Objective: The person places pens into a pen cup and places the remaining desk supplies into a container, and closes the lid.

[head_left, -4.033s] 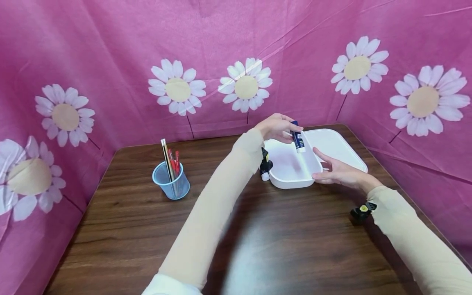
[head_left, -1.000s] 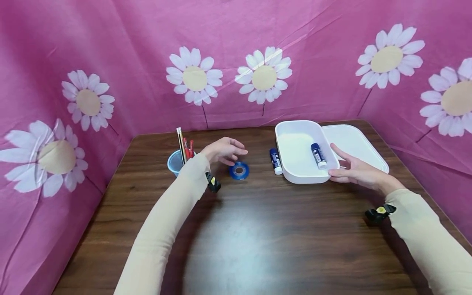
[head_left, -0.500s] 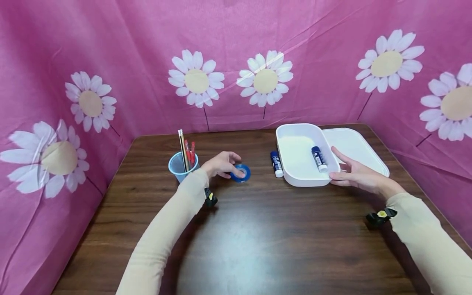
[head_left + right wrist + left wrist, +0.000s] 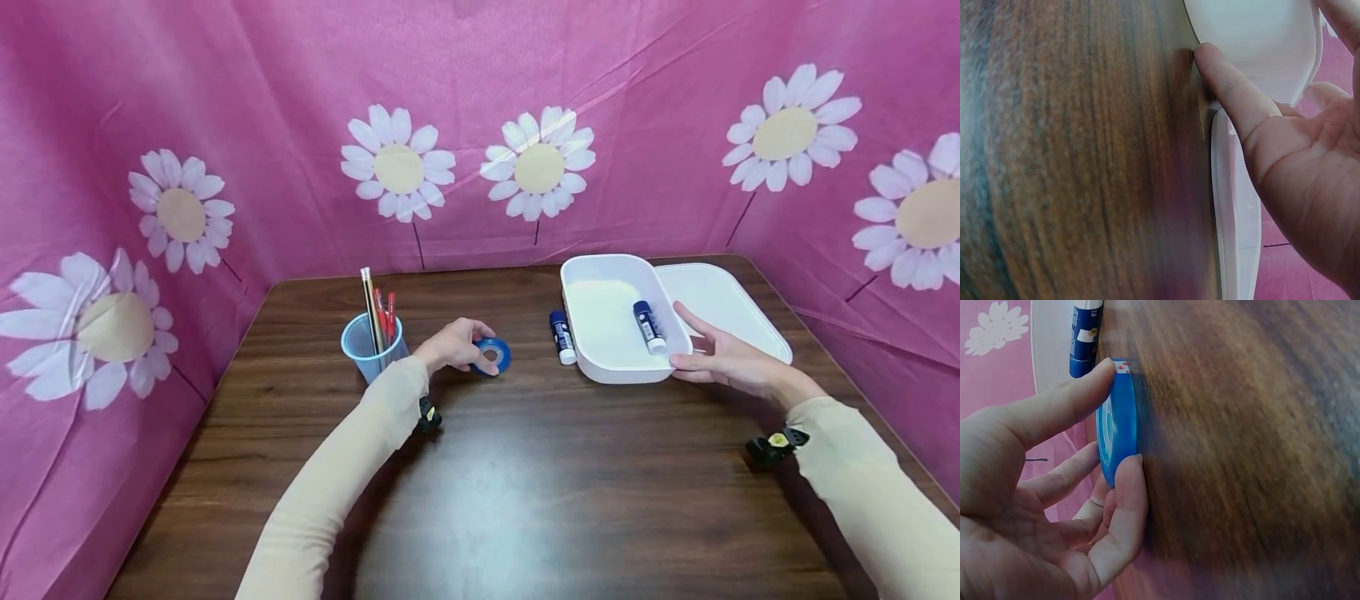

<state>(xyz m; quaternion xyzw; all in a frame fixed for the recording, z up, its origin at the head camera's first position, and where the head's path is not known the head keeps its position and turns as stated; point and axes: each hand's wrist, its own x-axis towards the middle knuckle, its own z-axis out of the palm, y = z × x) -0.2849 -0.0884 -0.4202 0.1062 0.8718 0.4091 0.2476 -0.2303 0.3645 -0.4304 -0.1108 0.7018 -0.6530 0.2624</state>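
Observation:
In the head view my left hand (image 4: pixel 452 344) is at a flat roll of blue tape (image 4: pixel 504 353) on the wooden table. Close up in the left wrist view, the thumb and a fingertip pinch the tape roll (image 4: pixel 1125 415) by opposite edges, the roll seen nearly edge-on. My right hand (image 4: pixel 722 358) rests against the right side and near corner of a white box (image 4: pixel 603 321), its fingers fairly straight. The right wrist view shows one of its digits lying along the box wall (image 4: pixel 1257 44). Inside the box lies a blue-and-white glue stick (image 4: pixel 649 327).
A second glue stick (image 4: pixel 562 337) lies on the table (image 4: pixel 480 483) along the box's left side. The white lid (image 4: pixel 731 300) is flat behind my right hand. A light-blue mesh cup (image 4: pixel 367 354) with pencils and red pens stands left of the tape.
My left hand released a glue stick into the box, moved left and came down onto the tape roll, which it now pinches. The right hand stays at the box.

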